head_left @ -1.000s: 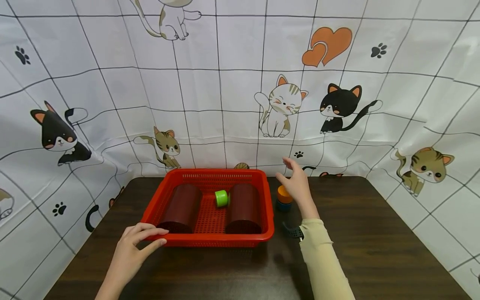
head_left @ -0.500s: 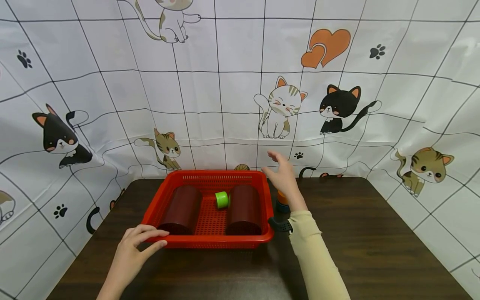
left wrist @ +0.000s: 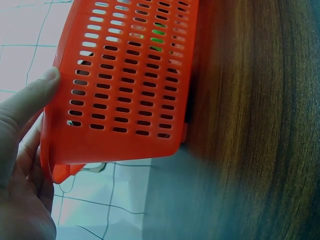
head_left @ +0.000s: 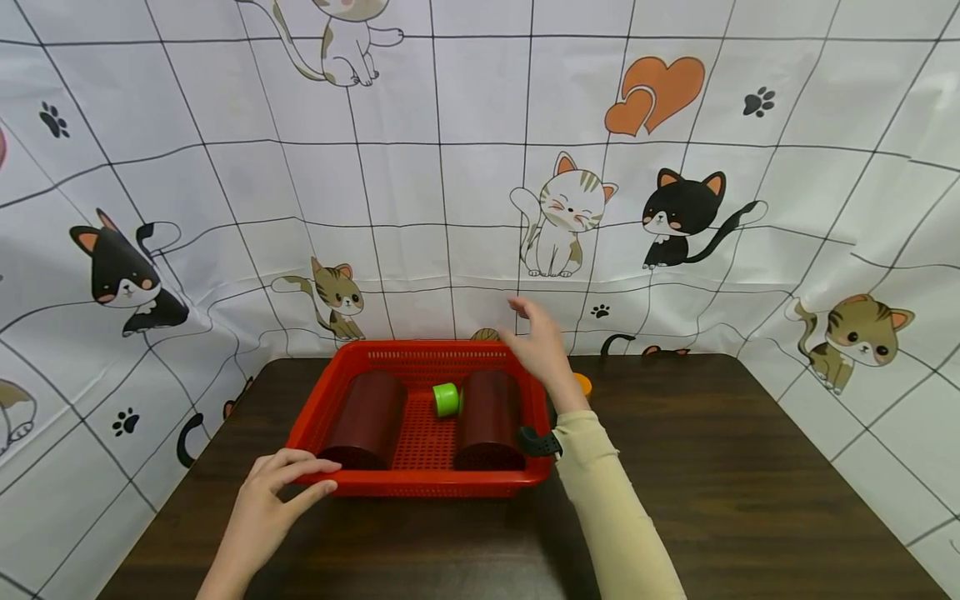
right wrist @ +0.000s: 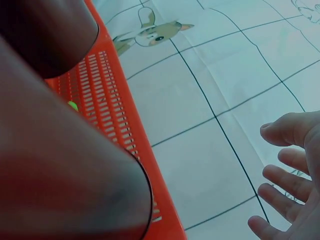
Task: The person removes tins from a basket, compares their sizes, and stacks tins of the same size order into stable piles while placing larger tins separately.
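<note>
A red plastic basket (head_left: 420,483) with slotted walls sits on the table. My left hand (head_left: 262,504) pinches its front left corner; in the left wrist view the thumb (left wrist: 37,97) lies on the outer side and the fingers go behind the rim. Two dark brown half-round blocks, a left block (head_left: 367,417) and a right block (head_left: 489,417), lie in the basket. Between them a small green cup (head_left: 446,400) rests on its side against the right block. My right hand (head_left: 543,346), fingers spread and holding nothing, hovers over the basket's back right corner.
An orange cup (head_left: 582,384) shows partly behind my right wrist, just right of the basket. The dark wooden table (head_left: 712,483) extends to the right. A white sheet (head_left: 465,192) printed with cats hangs close behind and at both sides.
My right hand has moved left from beside the orange cup to above the basket's back right corner. The forearm now hides most of what stands there. My left hand keeps its hold.
</note>
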`<state>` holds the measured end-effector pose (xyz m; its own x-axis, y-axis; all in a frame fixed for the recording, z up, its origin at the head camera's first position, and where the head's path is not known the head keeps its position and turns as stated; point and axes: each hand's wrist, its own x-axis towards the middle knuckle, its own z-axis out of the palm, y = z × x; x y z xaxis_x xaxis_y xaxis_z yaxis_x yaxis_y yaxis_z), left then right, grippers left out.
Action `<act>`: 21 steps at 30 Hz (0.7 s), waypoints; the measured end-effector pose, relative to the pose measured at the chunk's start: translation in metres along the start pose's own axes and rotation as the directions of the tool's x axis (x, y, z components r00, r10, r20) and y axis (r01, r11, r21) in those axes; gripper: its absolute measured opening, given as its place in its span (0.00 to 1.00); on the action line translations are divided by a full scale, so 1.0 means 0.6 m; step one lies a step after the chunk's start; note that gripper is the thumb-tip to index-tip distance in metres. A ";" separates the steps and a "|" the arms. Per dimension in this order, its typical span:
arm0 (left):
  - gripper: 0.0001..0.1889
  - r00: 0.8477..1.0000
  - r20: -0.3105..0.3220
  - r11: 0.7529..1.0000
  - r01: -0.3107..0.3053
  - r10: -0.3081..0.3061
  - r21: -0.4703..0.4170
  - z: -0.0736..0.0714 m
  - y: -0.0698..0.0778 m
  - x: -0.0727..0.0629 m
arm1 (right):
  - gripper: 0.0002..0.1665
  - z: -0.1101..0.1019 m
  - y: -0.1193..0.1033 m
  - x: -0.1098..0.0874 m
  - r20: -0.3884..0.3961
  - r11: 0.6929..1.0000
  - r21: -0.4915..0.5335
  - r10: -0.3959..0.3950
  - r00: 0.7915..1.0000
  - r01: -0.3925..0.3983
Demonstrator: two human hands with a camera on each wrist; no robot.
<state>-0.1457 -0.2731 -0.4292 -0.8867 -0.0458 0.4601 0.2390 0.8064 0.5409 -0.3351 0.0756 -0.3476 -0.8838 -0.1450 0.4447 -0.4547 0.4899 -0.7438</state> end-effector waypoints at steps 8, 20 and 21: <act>0.13 1.000 -0.013 1.000 -0.015 0.015 -0.004 0.004 -0.003 0.000 | 0.32 0.031 -0.016 0.011 0.016 1.000 0.013 0.008 1.000 -0.008; 0.13 1.000 -0.016 1.000 -0.012 0.012 -0.014 0.001 0.002 -0.001 | 0.33 0.097 -0.033 0.014 0.081 1.000 -0.010 -0.025 0.996 0.026; 0.13 1.000 -0.017 1.000 -0.012 0.012 -0.012 0.000 0.001 -0.002 | 0.33 0.103 -0.035 0.014 0.092 1.000 -0.010 -0.019 0.996 0.020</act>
<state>-0.1447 -0.2723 -0.4295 -0.8770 -0.0457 0.4783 0.2549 0.7995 0.5439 -0.3398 0.0109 -0.3590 -0.8815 -0.2322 0.4110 -0.4709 0.4955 -0.7299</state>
